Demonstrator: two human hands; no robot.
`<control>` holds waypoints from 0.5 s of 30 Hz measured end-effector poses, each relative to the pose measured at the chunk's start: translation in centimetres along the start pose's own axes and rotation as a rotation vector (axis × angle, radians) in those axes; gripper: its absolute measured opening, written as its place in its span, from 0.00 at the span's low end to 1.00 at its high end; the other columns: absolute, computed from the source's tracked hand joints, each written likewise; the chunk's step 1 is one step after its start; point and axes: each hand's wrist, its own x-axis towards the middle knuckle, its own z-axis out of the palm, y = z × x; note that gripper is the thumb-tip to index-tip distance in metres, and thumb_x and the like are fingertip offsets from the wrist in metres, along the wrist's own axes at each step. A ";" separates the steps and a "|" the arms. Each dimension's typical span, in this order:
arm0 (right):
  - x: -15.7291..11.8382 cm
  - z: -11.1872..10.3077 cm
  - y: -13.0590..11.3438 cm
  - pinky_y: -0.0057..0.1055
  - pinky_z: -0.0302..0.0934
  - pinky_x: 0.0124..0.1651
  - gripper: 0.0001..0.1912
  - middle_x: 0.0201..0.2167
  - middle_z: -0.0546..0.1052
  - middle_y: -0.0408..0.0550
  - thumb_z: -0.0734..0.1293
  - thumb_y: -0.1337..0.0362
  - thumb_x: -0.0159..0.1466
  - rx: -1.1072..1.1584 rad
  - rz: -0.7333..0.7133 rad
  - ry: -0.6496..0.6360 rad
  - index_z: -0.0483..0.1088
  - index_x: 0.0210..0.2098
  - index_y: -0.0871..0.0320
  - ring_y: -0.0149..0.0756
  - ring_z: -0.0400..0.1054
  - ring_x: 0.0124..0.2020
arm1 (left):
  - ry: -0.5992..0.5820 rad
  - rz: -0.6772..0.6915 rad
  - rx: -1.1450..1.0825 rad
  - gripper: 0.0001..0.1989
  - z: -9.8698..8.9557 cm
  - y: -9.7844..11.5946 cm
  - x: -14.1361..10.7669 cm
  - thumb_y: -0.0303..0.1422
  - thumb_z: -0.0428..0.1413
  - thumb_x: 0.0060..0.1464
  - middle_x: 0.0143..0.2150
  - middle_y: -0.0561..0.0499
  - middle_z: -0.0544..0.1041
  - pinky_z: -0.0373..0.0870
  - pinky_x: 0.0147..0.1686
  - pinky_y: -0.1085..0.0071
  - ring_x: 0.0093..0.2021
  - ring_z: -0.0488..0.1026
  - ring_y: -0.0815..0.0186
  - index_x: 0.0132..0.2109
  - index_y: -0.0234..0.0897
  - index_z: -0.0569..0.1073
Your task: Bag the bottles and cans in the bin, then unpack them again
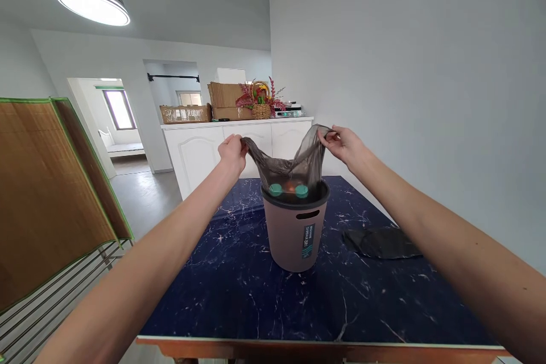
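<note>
A pinkish-brown garbage bin (pixel 285 239) with a dark rim and a printed label stands upright on the blue marbled table (pixel 239 290). Out of its mouth rises a thin, see-through dark garbage bag (pixel 273 166), stretched between my two hands above the rim. My left hand (pixel 232 152) is closed on the bag's left top corner. On the other side, my right hand (pixel 341 145) pinches the right top corner, held slightly higher. Through the film I see two teal round shapes and something orange-red inside; what they are I cannot tell.
A folded dark plastic bag (pixel 379 243) lies on the table to the right, under my forearm. Behind stands a white cabinet (pixel 200 151) bearing cardboard boxes (pixel 230 101) and a flower basket (pixel 261 109). A bamboo mat (pixel 46 199) hangs over a metal rack at left.
</note>
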 end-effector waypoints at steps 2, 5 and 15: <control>0.0 1.0 -1.2 0.30 0.81 0.37 0.13 0.27 0.63 0.31 0.63 0.76 0.75 0.017 -0.018 -0.044 0.62 0.36 0.53 0.19 0.55 0.16 | -0.033 0.031 -0.029 0.14 0.8 1.0 0.0 0.34 0.63 0.68 0.53 0.45 0.79 0.81 0.46 0.61 0.46 0.80 0.60 0.57 0.34 0.75; -0.3 2.7 -3.4 0.30 0.82 0.38 0.14 0.28 0.64 0.31 0.66 0.76 0.72 0.044 -0.060 -0.113 0.61 0.36 0.52 0.18 0.55 0.16 | -0.101 0.097 -0.078 0.09 2.1 3.2 -0.3 0.19 0.63 0.61 0.34 0.54 0.77 0.75 0.35 0.73 0.30 0.75 0.70 0.44 0.35 0.74; -1.5 5.7 -6.5 0.32 0.82 0.46 0.15 0.30 0.68 0.33 0.63 0.80 0.69 0.060 -0.155 -0.275 0.65 0.39 0.52 0.18 0.56 0.17 | -0.198 0.277 -0.106 0.15 3.7 9.8 -1.5 0.14 0.58 0.59 0.27 0.60 0.67 0.66 0.29 0.74 0.23 0.67 0.73 0.41 0.39 0.68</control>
